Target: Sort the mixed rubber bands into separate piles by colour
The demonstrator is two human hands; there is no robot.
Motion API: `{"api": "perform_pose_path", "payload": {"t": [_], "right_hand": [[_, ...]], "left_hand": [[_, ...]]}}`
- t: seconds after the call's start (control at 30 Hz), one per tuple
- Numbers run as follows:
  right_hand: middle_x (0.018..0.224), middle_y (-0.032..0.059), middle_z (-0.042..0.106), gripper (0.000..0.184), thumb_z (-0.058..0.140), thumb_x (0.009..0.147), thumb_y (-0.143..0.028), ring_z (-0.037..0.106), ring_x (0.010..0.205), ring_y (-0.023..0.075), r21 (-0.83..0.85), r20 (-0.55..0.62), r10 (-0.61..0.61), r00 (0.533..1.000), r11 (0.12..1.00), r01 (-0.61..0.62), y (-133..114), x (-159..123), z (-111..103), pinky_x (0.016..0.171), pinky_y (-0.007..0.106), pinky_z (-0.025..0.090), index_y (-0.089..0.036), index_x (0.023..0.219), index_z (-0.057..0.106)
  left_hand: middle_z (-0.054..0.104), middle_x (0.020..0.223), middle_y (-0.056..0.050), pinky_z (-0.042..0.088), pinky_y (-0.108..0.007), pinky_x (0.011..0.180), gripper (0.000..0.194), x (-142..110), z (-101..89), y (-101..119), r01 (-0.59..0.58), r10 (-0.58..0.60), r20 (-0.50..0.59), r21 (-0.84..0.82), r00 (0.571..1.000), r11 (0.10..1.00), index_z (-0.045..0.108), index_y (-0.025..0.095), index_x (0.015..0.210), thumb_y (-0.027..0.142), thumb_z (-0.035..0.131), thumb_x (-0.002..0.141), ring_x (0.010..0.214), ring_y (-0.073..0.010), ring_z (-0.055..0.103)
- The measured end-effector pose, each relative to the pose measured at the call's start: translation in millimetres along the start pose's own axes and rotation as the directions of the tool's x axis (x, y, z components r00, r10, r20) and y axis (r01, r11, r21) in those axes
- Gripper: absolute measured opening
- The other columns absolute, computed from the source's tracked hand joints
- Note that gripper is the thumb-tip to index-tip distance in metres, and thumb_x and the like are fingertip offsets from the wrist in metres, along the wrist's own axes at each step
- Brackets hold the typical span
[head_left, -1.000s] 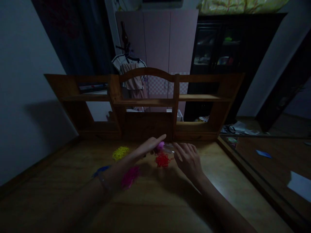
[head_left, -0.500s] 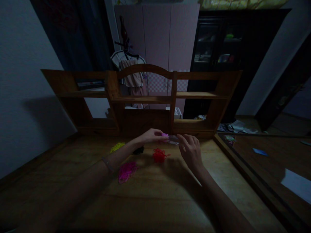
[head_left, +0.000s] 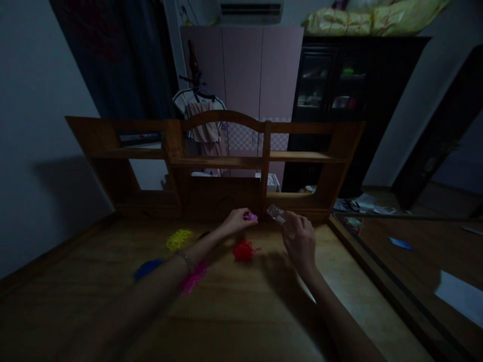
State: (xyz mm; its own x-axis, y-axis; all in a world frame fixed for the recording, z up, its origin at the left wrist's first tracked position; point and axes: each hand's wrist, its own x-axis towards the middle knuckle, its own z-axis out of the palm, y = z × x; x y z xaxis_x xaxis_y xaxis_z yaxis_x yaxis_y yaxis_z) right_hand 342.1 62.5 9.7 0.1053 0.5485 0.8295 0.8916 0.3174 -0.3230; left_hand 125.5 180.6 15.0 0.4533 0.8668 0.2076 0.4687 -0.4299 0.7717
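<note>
My left hand [head_left: 237, 222] pinches a small pink-purple piece [head_left: 251, 216], possibly a cap, above the far part of the table. Across a short gap, my right hand [head_left: 298, 235] grips a clear plastic container [head_left: 276, 213], tilted with its end toward the upper left. Below them a heap of thin red strands [head_left: 244, 250] lies on the wooden table [head_left: 241, 332]. Around my left forearm are heaps of yellow [head_left: 178, 239], blue [head_left: 148, 269] and magenta strands [head_left: 194, 279]. The forearm partly covers the magenta heap, and a dark heap [head_left: 204, 235] barely shows behind it.
A wooden shelf rack [head_left: 219, 162] stands along the table's far edge. On the right, beyond a raised wooden edge [head_left: 372, 274], a brown surface holds a white sheet [head_left: 461, 296] and a blue card [head_left: 400, 244]. A wall [head_left: 33, 151] borders the left.
The pink-purple piece and the clear container, together before, are now apart. The container has tipped upward in my right hand. The view has tilted up, and the blue heap now shows.
</note>
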Motion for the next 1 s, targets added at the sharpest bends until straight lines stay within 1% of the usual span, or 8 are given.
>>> {"api": "perform_pose_path", "payload": {"t": [0.1, 0.2, 0.4, 0.53, 0.67, 0.83, 0.9, 1.0], "right_hand": [[0.103, 0.0108, 0.058, 0.036, 0.051, 0.087, -0.021, 0.053, 0.093, 0.0261, 0.042, -0.014, 0.000, 1.000, 0.999, 0.000, 2.0, -1.6, 2.0, 0.080, 0.039, 0.043, -0.021, 0.123, 0.053], [0.106, 0.0120, 0.060, 0.034, 0.051, 0.089, -0.028, 0.056, 0.095, 0.0265, 0.141, -0.020, 0.045, 0.999, 0.989, -0.042, 2.8, -3.5, 4.3, 0.080, 0.039, 0.044, -0.020, 0.122, 0.051], [0.099, 0.0120, 0.066, 0.043, 0.052, 0.088, -0.047, 0.065, 0.081, 0.0266, 0.235, 0.070, 0.275, 0.959, 0.930, -0.284, 2.3, -8.0, 8.4, 0.065, 0.034, 0.047, -0.018, 0.118, 0.043], [0.086, 0.0086, 0.065, 0.037, 0.051, 0.088, -0.048, 0.063, 0.069, 0.0242, 0.243, 0.129, 0.197, 0.972, 0.944, -0.223, -2.2, -11.4, 6.6, 0.058, 0.032, 0.045, -0.019, 0.109, 0.043], [0.078, 0.0048, 0.061, 0.028, 0.054, 0.087, -0.044, 0.057, 0.059, 0.0197, 0.220, 0.197, 0.017, 0.980, 0.974, -0.061, -21.1, -21.3, 5.1, 0.055, 0.030, 0.042, -0.020, 0.099, 0.045], [0.075, 0.0019, 0.058, 0.023, 0.054, 0.087, -0.041, 0.056, 0.060, 0.0176, 0.292, 0.384, -0.089, 0.919, 0.956, -0.030, -64.9, -36.1, 15.8, 0.053, 0.027, 0.040, -0.021, 0.096, 0.048], [0.078, 0.0027, 0.059, 0.024, 0.055, 0.087, -0.041, 0.057, 0.064, 0.0176, 0.333, 0.425, -0.129, 0.896, 0.943, -0.022, -86.4, -31.5, 27.3, 0.055, 0.027, 0.042, -0.020, 0.097, 0.050], [0.089, 0.0053, 0.061, 0.020, 0.057, 0.086, -0.037, 0.059, 0.080, 0.0191, 0.396, 0.428, -0.243, 0.870, 0.916, 0.061, -119.7, -5.5, 53.9, 0.069, 0.029, 0.044, -0.019, 0.095, 0.054]], "left_hand": [[0.065, 0.086, -0.007, 0.043, -0.031, 0.080, 0.033, 7.4, 10.8, -11.9, -0.050, 0.047, 0.022, 0.162, 0.999, 0.986, 0.070, 0.015, 0.082, 0.037, 0.077, 0.058, 0.088, -0.0242, 0.059], [0.065, 0.084, -0.007, 0.043, -0.031, 0.080, 0.029, 13.2, 22.9, -20.1, -0.097, 0.082, 0.066, 0.272, 0.994, 0.957, 0.071, 0.015, 0.077, 0.032, 0.079, 0.056, 0.088, -0.0256, 0.058], [0.062, 0.105, -0.011, 0.042, -0.033, 0.089, 0.050, 5.4, 24.1, -24.5, -0.144, 0.140, 0.037, 0.393, 0.989, 0.908, 0.068, 0.017, 0.106, 0.048, 0.074, 0.067, 0.103, -0.0280, 0.054], [0.059, 0.111, -0.011, 0.038, -0.035, 0.097, 0.044, -23.9, -12.5, -36.5, -0.121, 0.166, -0.065, 0.444, 0.984, 0.888, 0.064, 0.018, 0.112, 0.051, 0.055, 0.085, 0.108, -0.0246, 0.052], [0.060, 0.108, -0.010, 0.038, -0.037, 0.098, 0.033, -72.5, -74.0, -66.0, -0.041, 0.144, -0.177, 0.483, 0.974, 0.875, 0.065, 0.017, 0.106, 0.042, 0.052, 0.089, 0.107, -0.0234, 0.052], [0.061, 0.109, -0.010, 0.041, -0.039, 0.097, 0.030, -126.5, -148.3, -106.3, 0.046, 0.091, -0.256, 0.485, 0.962, 0.873, 0.065, 0.017, 0.106, 0.037, 0.050, 0.089, 0.106, -0.0241, 0.055], [0.062, 0.111, -0.009, 0.042, -0.038, 0.097, 0.030, -137.7, -165.4, -118.6, 0.046, 0.080, -0.244, 0.471, 0.966, 0.881, 0.065, 0.018, 0.109, 0.034, 0.048, 0.090, 0.107, -0.0239, 0.056], [0.063, 0.116, -0.008, 0.042, -0.038, 0.099, 0.032, -144.6, -172.7, -131.8, 0.024, 0.069, -0.193, 0.442, 0.979, 0.897, 0.064, 0.020, 0.114, 0.027, 0.045, 0.090, 0.110, -0.0225, 0.057]]}}
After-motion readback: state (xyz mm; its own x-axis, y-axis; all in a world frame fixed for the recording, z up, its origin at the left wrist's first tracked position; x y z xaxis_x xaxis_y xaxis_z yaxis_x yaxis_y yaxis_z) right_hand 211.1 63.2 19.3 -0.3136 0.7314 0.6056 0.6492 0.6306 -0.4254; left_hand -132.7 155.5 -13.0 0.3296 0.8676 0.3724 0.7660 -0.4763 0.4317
